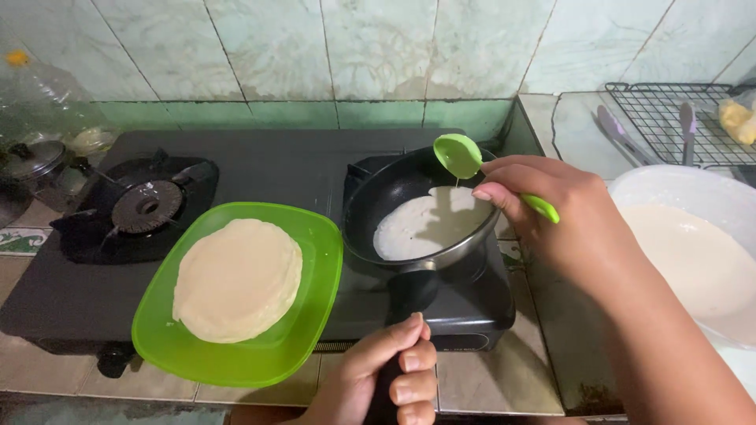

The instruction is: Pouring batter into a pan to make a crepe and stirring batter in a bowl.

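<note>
A: Right hand?
B: Fingers pinch the handle of a green ladle, bowl tipped over the black pan, thin batter thread dripping off it

A: Pan contents?
B: White batter pool, covers the base from centre out to 3 o'clock, the 9 o'clock side bare. Pan sits on the right burner of the black gas stove

A: Left hand?
B: At 6 o'clock of the pan, fingers curled tight round the black pan handle, thumb on top

A: Around it?
B: Green square plate at 9 o'clock of the pan, partly on the stove, stack of pale thin pancakes on it. Left burner bare. White bowl of batter at 3 o'clock on the desk, just beside the right wrist. Wire rack at 1 o'clock, utensils on it. Clear bottle far at 10 o'clock
</note>
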